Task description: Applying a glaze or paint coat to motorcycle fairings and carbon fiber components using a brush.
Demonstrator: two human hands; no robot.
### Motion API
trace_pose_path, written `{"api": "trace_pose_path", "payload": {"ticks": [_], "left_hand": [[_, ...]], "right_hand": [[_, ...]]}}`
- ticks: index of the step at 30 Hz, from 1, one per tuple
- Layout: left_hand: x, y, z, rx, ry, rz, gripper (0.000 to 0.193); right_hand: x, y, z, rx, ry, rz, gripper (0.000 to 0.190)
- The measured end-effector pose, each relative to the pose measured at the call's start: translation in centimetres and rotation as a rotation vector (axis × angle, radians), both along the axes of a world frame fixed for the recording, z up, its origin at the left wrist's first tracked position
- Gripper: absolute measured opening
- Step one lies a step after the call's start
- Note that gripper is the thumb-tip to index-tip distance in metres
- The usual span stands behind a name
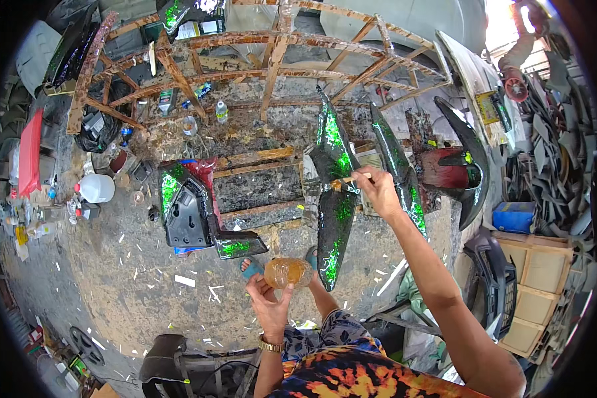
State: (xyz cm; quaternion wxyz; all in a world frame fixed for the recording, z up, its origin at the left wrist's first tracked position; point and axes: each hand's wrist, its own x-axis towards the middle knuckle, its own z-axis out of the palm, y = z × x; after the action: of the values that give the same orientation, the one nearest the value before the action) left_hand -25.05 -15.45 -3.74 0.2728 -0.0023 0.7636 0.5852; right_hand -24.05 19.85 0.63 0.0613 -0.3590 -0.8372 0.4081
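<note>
Between the thumb and fingers of my left hand point(270, 306) is a clear plastic cup point(288, 273) of amber liquid, held low in front of my body. My right hand point(379, 193) grips a paintbrush by its wooden handle point(354, 177). The bristles point(336, 185) meet the narrow middle of a long black panel point(337, 214), which looks wet and shows green glittering patches. Just right of it lies a second slim black panel point(390, 142), partly hidden behind my right hand and forearm. To the left rests an angular black part point(186, 214) with similar green patches.
A wooden slat frame point(276, 54) spans the far side. At right is a curved black part point(475, 164) beside a red-and-black piece point(430, 169). A white plastic jug point(95, 188) stands at left. Paper scraps point(184, 281) litter the floor; a car bumper point(492, 278) leans at lower right.
</note>
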Motion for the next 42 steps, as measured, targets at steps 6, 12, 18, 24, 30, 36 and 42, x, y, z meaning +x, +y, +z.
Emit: {"api": "trace_pose_path", "payload": {"ticks": [6,12,18,24,30,36,42], "left_hand": [[-0.4,-0.3,-0.4,-0.001,-0.033,0.014,0.078],[-0.7,-0.5,-0.7,-0.038,-0.017,0.009,0.081],[-1.0,0.4,-0.4,-0.006,0.024,0.017,0.082],[-2.8,2.2,1.8,-0.001,0.050,0.052,0.082],[-4.1,4.9,3.4,0.031,0.077,0.001,0.077],[-4.0,5.4,2.7,0.050,0.090,0.022,0.077],[-3.0,3.9,1.3,0.036,0.047,0.064,0.079]], "right_hand": [[5.8,-9.0,3.0,0.410,-0.116,0.684,0.019],[4.4,-11.9,6.7,0.028,-0.115,0.621,0.011],[-3.3,-4.9,2.3,0.107,-0.161,0.312,0.020],[-2.1,-6.6,7.0,0.052,0.102,0.306,0.014],[1.0,-11.2,5.5,0.100,0.081,0.577,0.009],[0.4,-6.6,4.0,-0.379,0.024,0.084,0.015],[-2.8,-0.6,0.2,-0.156,-0.173,-0.008,0.021]]}}
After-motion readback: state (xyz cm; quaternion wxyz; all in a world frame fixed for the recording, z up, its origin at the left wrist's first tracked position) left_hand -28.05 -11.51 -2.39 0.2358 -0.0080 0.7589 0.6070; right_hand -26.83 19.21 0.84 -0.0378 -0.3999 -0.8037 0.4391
